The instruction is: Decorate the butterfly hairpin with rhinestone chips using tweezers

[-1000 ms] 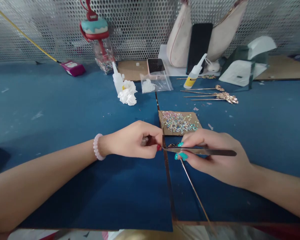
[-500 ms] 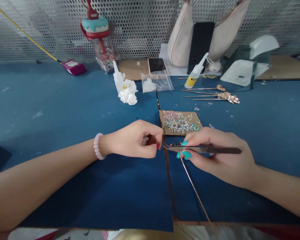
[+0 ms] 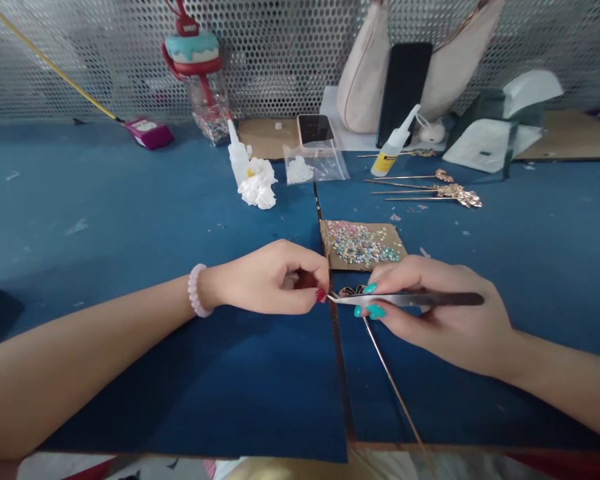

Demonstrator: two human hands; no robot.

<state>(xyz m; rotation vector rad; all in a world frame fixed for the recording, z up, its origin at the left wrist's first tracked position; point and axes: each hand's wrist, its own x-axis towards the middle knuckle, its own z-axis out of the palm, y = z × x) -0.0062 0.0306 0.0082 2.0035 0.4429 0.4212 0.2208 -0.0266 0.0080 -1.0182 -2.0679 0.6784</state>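
My right hand point(image 3: 435, 313) pinches metal tweezers point(image 3: 405, 299), whose bent tip points left at the fingertips of my left hand point(image 3: 275, 280). That left hand is curled, thumb against index finger by the tweezer tip; some whitish material shows inside the curl, but I cannot make out what it is. Beneath the tweezers lies a hairpin point(image 3: 387, 370), its looped wire head partly hidden by my right fingers and its long stem slanting down to the table's front edge. Just beyond the hands, a cardboard piece point(image 3: 337, 264) carries many small coloured gems point(image 3: 360, 241).
Several gold hairpins point(image 3: 450, 192) lie at the back right near a glue bottle point(image 3: 387, 157). Another glue bottle point(image 3: 237, 160) stands by crumpled white tissue point(image 3: 259, 190). A small plastic bag point(image 3: 325, 167), dark phone point(image 3: 405, 90) and clear cup point(image 3: 207, 100) line the back.
My left thumb and index fingertips have shifted slightly right, nearer the tweezers. The tweezers have turned a little, showing a brighter side. The right hand has barely moved.
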